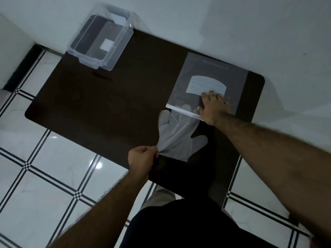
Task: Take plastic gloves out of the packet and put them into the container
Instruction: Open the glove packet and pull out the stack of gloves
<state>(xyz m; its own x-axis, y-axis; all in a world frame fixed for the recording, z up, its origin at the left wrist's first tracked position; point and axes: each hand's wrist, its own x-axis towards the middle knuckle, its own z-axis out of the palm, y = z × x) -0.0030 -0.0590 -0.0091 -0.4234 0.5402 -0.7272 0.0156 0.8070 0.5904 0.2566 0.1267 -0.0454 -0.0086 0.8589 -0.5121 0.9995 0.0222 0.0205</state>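
Observation:
A clear plastic packet [211, 72] with a white label lies flat at the table's far right. My right hand [214, 106] presses flat on its near end, fingers spread. A translucent plastic glove [177, 133] sticks out of the packet's mouth, its fingertips still inside. My left hand [142, 158] pinches the glove's cuff near the table's front edge. A clear plastic container [100, 38] stands open at the table's far left corner, with only a white sticker showing on its floor.
The dark brown table [107, 104] stands against a white wall [232, 24]. Glossy white floor tiles with black lines [53, 167] lie to the left and in front. My dark-clothed body [179, 226] is at the table's near edge.

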